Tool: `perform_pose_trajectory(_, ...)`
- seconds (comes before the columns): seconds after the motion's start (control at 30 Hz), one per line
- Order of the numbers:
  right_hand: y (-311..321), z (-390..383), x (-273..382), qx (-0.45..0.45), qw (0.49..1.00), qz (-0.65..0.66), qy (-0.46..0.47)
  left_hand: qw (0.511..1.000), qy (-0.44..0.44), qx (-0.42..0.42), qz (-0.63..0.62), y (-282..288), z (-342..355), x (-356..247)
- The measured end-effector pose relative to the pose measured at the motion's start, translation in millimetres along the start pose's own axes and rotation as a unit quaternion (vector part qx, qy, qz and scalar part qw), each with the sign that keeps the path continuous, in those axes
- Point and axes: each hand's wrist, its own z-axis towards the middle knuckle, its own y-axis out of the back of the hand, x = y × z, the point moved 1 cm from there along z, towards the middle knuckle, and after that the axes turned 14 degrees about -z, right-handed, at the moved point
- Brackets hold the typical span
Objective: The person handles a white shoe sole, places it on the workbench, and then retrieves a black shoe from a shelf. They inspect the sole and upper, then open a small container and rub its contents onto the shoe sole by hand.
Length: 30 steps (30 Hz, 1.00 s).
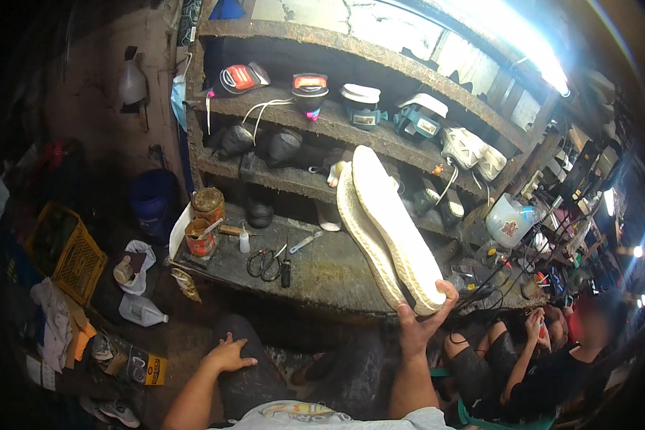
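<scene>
Over workbench (pixel 322 276): two pale textured soles (pixel 383 226) in rt hand (pixel 421 322).

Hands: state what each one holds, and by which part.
The right hand grips two pale shoe soles together at their near end. The left hand holds nothing and rests on the knee.

R hand (pixel 421 321) raised, fingers (pixel 448 290) clamped, L hand (pixel 229 353) flat on knee
</scene>
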Motion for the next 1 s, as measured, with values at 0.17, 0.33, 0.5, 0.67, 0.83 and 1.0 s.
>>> perform_pose_trajectory(0.17, -2.8, -16.9, -10.4, 0.011, 0.999, -0.009, -0.051, 0.888, -0.238, -0.148, -0.364, 49.6, -41.1, -64.6)
perform_pose_trajectory(0.33, -3.1, -35.4, -18.4, 0.047, 0.993, -0.076, -0.075, 0.609, -0.622, -0.317, -0.375, 114.2, -130.4, -170.4)
perform_pose_trajectory(0.5, -6.9, -55.1, -20.9, 0.091, 0.990, -0.055, -0.090, 0.511, -0.738, -0.207, -0.388, 128.2, -191.4, -271.6)
perform_pose_trajectory(0.67, 2.3, -70.6, -29.2, 0.095, 0.989, -0.046, -0.101, 0.584, -0.703, -0.110, -0.391, 118.1, -189.3, -308.7)
perform_pose_trajectory(0.83, 11.8, -77.7, -43.8, 0.106, 0.983, -0.079, -0.129, 0.435, -0.794, -0.115, -0.409, 96.4, -166.6, -315.9)
perform_pose_trajectory(1.0, 11.9, -77.5, -50.1, 0.085, 0.980, -0.115, -0.140, 0.074, -0.232, 0.389, -0.889, 101.7, -175.0, -327.2)
